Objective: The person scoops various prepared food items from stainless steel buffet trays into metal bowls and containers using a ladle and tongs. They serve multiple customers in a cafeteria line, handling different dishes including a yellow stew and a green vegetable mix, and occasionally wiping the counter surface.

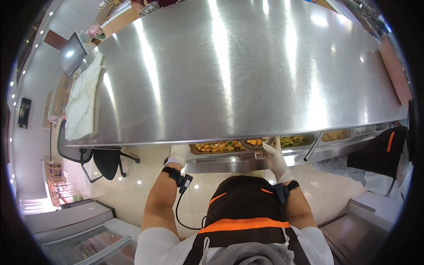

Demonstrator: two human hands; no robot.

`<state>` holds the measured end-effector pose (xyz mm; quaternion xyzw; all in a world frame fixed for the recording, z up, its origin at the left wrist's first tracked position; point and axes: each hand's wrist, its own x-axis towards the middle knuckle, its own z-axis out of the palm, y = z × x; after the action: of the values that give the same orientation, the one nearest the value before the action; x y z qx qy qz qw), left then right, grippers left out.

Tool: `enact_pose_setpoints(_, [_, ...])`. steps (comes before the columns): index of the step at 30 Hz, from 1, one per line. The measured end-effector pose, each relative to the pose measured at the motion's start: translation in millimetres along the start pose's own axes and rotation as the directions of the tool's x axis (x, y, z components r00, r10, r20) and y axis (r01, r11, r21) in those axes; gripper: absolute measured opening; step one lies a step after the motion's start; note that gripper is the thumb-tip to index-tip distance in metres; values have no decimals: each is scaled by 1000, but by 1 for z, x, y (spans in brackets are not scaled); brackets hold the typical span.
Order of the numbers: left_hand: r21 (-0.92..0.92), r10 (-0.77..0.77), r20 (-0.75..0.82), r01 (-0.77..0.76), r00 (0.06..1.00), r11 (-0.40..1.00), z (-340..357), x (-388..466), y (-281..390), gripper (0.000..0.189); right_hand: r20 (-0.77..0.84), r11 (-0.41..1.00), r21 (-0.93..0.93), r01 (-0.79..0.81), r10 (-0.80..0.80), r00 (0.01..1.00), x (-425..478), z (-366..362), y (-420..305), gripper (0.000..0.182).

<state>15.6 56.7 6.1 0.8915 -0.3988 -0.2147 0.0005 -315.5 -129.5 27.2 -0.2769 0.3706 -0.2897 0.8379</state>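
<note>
My left hand [180, 154], in a white glove, is at the left end of a steel food counter [215, 165], its fingertips hidden under the overhanging steel top. My right hand [276, 159], also gloved, has its thumb and fingers on the right rim of a round metal bowl or pan [253, 146] with cubed orange-brown food. That vessel sits over the right end of a tray of diced food with green bits [218, 146]. To the right of my right hand lies a tray of green vegetables [293, 140]. The steel top hides the far part of the trays.
A broad steel top [248, 73] overhangs the trays, with a folded white cloth [84, 99] at its left. A metal handle [313, 147] sticks out at right, near another person's dark apron [379, 152]. A black office chair [106, 162] stands left. Another person holds a metal bowl [149, 8] beyond the top.
</note>
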Motion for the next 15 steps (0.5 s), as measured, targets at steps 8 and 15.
enact_pose_setpoints(8, [-254,35,341,56,939,966,-7,-46,46,37,-53,998,-6,58,-58,997,-35,-23,-21,81])
enact_pose_setpoints(15, [-662,351,724,742,594,108,-27,-77,41,45,-81,998,2,66,-66,995,-44,-19,-19,79])
